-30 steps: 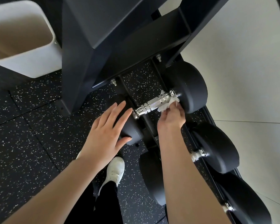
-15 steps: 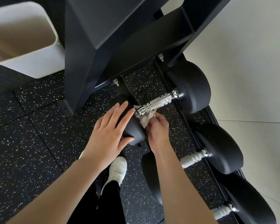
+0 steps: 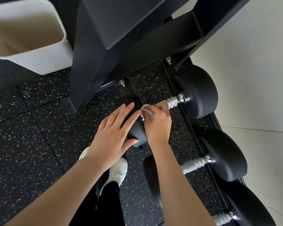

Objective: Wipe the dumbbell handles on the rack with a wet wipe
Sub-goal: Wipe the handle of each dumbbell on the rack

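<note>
The wet wipe (image 3: 147, 110) is bunched in my right hand (image 3: 157, 123), whose fingers are curled around it and around the near end of the top dumbbell's handle (image 3: 169, 101), right where the knurled metal meets the near weight head (image 3: 135, 128). Only a crumpled white edge of the wipe shows above my knuckles. My left hand (image 3: 112, 136) lies flat on that same near head, its fingers straight and slightly spread, the thumb lying across the lower edge of the head. The far head (image 3: 201, 92) of this dumbbell sits on the rack (image 3: 121, 38) rail beside the pale wall. Below it on the rack rest two more dumbbells, their handles (image 3: 195, 164) bare. Left of the rack stands a white bin (image 3: 44, 59) on the speckled black floor (image 3: 31, 128), and my white shoe (image 3: 117, 172) shows beneath my left wrist.
</note>
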`<state>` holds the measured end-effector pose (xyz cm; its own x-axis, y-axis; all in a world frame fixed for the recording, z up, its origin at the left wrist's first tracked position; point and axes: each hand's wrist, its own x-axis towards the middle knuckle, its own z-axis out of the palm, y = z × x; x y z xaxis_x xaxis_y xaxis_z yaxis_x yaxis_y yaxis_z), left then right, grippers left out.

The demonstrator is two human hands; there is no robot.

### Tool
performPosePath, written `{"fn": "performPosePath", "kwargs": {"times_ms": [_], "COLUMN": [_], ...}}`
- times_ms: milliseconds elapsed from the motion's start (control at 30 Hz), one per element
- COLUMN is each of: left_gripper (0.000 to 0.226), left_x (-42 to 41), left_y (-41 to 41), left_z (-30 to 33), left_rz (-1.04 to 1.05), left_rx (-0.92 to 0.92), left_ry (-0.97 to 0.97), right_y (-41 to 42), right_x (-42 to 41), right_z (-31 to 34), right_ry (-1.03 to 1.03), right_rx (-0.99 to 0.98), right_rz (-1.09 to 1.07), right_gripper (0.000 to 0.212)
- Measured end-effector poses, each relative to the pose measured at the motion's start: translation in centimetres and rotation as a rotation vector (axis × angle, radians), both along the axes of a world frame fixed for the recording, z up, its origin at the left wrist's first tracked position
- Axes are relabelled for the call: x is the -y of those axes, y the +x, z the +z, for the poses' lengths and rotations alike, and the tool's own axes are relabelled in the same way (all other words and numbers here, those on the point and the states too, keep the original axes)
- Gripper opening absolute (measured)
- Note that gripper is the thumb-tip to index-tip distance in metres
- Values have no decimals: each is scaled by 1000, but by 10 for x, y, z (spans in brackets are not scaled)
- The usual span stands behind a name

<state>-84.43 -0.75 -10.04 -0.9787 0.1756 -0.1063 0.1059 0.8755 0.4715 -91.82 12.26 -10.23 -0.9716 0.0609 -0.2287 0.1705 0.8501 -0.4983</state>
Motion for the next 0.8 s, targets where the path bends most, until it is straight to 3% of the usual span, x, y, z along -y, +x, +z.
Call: {"fn": "performPosePath", "kwargs": {"times_ms": [167, 333, 633, 800], "left_gripper": [82, 78, 79, 80], "left_x": [1, 3, 3, 3], "left_y": [0, -1, 0, 0], "left_z": [-2, -3, -1, -2], "left_rz": [-5, -27, -24, -24], "left_rx": [-7, -11, 18, 25], "left_ry": [9, 19, 65, 77], "right_y": [-8, -32, -65, -58], "right_x": [0, 0, -27, -33], "right_z": [12, 15, 36, 28], "right_ry": [239, 425, 653, 607], "right_rx": [156, 101, 26, -32], "right_rz": [116, 285, 251, 198], "right_gripper": [18, 15, 12, 18]}}
